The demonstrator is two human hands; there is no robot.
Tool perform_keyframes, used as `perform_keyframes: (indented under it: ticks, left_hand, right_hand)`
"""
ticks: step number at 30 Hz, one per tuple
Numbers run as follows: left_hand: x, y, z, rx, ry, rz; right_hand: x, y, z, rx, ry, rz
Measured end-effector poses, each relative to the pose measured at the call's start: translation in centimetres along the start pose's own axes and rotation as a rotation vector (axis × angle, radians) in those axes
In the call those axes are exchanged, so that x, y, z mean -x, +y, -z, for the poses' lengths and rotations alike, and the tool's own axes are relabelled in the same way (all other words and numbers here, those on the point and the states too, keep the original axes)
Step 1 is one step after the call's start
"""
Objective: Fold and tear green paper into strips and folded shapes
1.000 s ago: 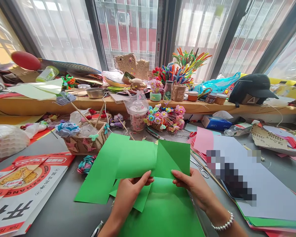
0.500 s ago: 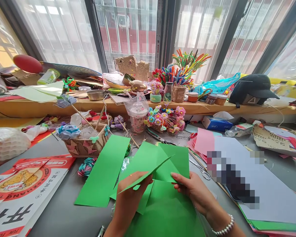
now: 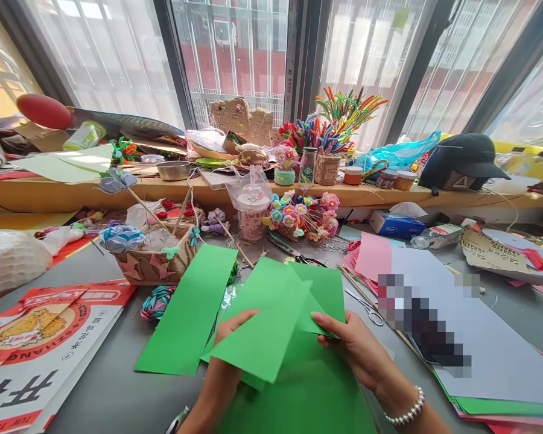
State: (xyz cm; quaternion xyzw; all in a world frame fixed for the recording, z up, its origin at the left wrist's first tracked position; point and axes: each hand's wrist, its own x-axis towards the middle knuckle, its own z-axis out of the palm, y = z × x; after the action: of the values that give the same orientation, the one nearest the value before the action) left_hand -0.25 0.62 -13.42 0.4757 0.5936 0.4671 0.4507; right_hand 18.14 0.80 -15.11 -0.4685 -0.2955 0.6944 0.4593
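My left hand (image 3: pixel 231 325) is closed on a cut piece of green paper (image 3: pixel 260 346), which is tilted up and covers most of its fingers. My right hand (image 3: pixel 355 343) pinches the right corner of another green paper piece (image 3: pixel 312 318) between thumb and fingers. The two pieces overlap in front of me. Beneath them lies a larger green sheet (image 3: pixel 321 392). A long green strip (image 3: pixel 187 313) rests on the table to the left, and more green paper (image 3: pixel 328 283) lies just beyond my hands.
Scissors (image 3: pixel 368 310) and a stack of coloured paper (image 3: pixel 493 361) lie at the right. To the left are a printed paper bag (image 3: pixel 49 337) and a basket with paper flowers (image 3: pixel 156 265). A cup (image 3: pixel 252 217) and crocheted flowers (image 3: pixel 298 217) stand behind, before a crowded ledge (image 3: pixel 235 196).
The green piece in my left hand has turned from nearly edge-on to showing its broad face, now hiding my left fingers. My right hand keeps its pinch in nearly the same place.
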Motion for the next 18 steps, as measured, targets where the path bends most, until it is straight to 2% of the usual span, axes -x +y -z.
perform_keyframes:
  ticks: [3, 6, 12, 18]
  left_hand:
    - [0.08, 0.09, -0.49, 0.120, -0.065, 0.103]
    - [0.19, 0.19, -0.59, 0.079, -0.087, 0.163]
    - [0.60, 0.52, -0.65, -0.115, -0.021, 0.117]
    - [0.87, 0.26, -0.65, -0.215, -0.009, 0.040]
  right_hand:
    - [0.01, 0.00, -0.06, 0.068, 0.029, 0.059]
    - [0.00, 0.02, -0.04, 0.122, 0.016, 0.104]
    - [0.01, 0.11, 0.01, 0.143, 0.015, 0.068]
    - [-0.04, 0.34, -0.03, 0.057, 0.016, 0.010]
